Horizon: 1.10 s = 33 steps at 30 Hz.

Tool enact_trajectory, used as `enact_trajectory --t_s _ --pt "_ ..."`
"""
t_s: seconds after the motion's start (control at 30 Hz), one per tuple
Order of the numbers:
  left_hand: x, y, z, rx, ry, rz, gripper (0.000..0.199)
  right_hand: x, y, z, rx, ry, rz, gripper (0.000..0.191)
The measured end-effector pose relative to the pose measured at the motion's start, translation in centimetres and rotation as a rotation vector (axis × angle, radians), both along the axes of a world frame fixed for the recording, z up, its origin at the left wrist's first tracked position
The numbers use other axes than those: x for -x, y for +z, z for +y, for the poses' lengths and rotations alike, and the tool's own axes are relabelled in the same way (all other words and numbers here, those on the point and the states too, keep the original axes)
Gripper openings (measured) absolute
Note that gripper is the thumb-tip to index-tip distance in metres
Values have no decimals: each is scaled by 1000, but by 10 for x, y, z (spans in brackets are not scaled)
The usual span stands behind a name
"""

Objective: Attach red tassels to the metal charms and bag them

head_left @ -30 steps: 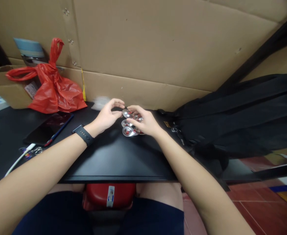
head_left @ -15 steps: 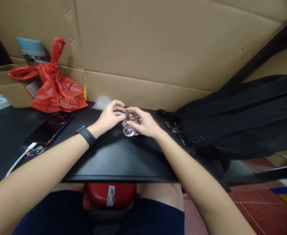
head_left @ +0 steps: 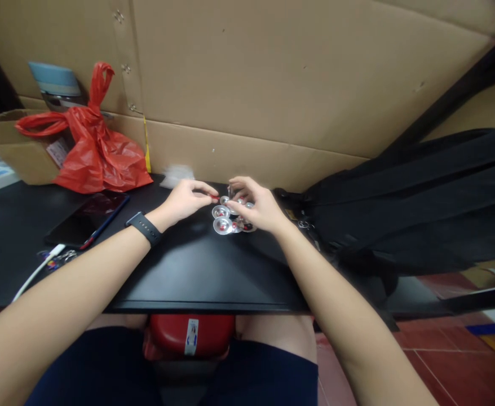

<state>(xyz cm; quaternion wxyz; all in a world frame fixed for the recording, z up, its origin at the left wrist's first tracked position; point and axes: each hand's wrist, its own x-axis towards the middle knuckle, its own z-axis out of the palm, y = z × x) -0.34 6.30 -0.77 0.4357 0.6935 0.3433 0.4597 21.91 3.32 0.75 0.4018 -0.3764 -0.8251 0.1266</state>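
Note:
Several clear round cups [head_left: 222, 225] that look like suction cups, with red bits at their centres, stand in a cluster on the black tabletop [head_left: 205, 276]. To their left, my left hand [head_left: 187, 201], with a dark watch [head_left: 145, 227] on its wrist, pinches a small red piece [head_left: 214, 197] between thumb and fingertips. Curled over the right side of the cluster, my right hand [head_left: 259, 206] holds one clear cup [head_left: 230, 192] edge-on in its fingertips. Its fingers partly cover the cups behind.
A crumpled clear plastic bag [head_left: 177, 176] lies behind my left hand. A phone [head_left: 87, 220] with a white cable, a tied red bag [head_left: 99, 152] and a cardboard box [head_left: 23, 149] are at left. A black backpack [head_left: 420, 197] and keys [head_left: 304, 224] lie at right.
My hands have moved apart; they met over the cups before. A small red piece now shows in my left fingertips, and the cup has shifted right with my right hand.

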Motion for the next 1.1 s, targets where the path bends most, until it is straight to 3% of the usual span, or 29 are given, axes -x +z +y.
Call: enact_trajectory --t_s 0.17,0.3,0.53,0.7,0.93,1.1 --pt "17 -3 14 -63 82 141 18 -23 1 11 13 -112 24 48" --pt "34 -6 25 -220 198 274 16 -48 0 19 74 -213 -25 43" --pt "48 -10 29 -345 195 417 27 -88 -7 31 275 -400 -224 39" --pt "46 -13 28 -361 150 486 23 -98 -10 37 356 -433 -449 39" --pt "37 -16 26 -483 165 584 17 -101 -11 39 415 -435 -480 34" --pt "14 -6 3 -630 -67 611 19 -108 -12 40 416 -425 -479 23"
